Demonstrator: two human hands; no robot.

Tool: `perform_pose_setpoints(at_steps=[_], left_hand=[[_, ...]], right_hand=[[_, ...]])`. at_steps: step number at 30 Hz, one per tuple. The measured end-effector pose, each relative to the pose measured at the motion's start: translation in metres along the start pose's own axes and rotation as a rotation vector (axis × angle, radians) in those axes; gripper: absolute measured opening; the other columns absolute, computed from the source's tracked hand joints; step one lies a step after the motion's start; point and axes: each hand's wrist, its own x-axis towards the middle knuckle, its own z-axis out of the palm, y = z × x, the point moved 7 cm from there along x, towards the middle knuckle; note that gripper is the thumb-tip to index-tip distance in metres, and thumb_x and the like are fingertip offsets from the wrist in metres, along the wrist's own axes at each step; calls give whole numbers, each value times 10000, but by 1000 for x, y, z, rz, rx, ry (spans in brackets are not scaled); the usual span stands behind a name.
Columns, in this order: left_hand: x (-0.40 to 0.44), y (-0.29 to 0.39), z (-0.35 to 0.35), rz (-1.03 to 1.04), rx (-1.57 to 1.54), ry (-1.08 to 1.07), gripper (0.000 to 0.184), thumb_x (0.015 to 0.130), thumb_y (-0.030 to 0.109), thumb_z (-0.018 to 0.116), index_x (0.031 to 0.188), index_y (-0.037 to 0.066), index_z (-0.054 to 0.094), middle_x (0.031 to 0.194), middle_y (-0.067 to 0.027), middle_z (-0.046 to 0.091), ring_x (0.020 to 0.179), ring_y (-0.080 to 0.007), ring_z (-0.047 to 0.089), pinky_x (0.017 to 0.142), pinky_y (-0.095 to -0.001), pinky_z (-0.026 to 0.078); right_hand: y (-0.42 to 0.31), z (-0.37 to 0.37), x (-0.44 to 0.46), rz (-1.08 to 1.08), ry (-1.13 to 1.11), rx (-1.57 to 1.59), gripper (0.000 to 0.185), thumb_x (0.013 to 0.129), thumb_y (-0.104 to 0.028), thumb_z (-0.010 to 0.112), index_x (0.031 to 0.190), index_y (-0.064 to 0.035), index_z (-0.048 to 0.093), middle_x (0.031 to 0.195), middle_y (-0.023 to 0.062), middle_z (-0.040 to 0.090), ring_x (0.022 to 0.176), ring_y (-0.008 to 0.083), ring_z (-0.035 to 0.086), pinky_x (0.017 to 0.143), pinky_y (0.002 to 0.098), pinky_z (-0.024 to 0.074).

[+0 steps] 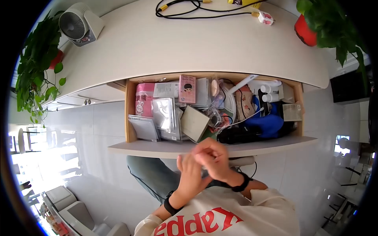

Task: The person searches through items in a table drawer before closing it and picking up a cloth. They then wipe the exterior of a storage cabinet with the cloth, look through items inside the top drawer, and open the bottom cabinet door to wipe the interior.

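"Where are the hands?"
"The left hand (189, 177) and right hand (214, 161) are close together at the front of an open drawer (157, 148). Blur hides whether they hold anything."
"What's near?"
"A pale box (195, 123) just beyond them. Clear cases (163, 114) lie ahead and left of the left hand; a blue bundle (271, 125), ahead and right of the right."
"Farther?"
"A black cable (164, 7) on the tabletop (197, 47), well beyond both hands; a fan (75, 24), far left."
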Motion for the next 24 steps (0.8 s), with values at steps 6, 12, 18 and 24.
perform_pose_setpoints(at_steps=[6, 12, 18, 24], left_hand=[[2, -17, -25, -127, -320, 216, 312, 728, 107, 616, 1028, 31, 577, 1030, -127, 603, 1011, -288, 562, 921, -438, 342], [-3, -36, -94, -297, -506, 822, 234, 814, 113, 556, 994, -30, 513, 927, -111, 586, 884, -233, 563, 812, -335, 456], [68, -19, -68, -38, 132, 371, 277, 703, -56, 540, 966, -1, 609, 939, -158, 603, 872, -316, 561, 801, -387, 430], [34, -59, -89, -162, 123, 636, 266, 720, -70, 504, 964, -15, 596, 921, -148, 612, 838, -310, 564, 770, -383, 442]], right_hand=[[-42, 20, -4, -239, -209, -205, 215, 811, -4, 568, 1025, -5, 573, 914, 98, 611, 770, 170, 584, 701, 283, 468], [-63, -22, -7, -374, -389, -989, 680, 689, -149, 740, 1290, -59, 435, 1291, 159, 427, 1088, 316, 483, 878, 425, 408], [-1, 10, -24, -372, -401, -1410, 567, 782, -194, 580, 1300, -21, 428, 1302, 156, 426, 1201, 302, 432, 1058, 443, 286], [31, 71, -3, -529, -388, -1610, 472, 774, -203, 505, 1183, 32, 532, 1176, 140, 521, 1175, 292, 435, 1083, 450, 258]])
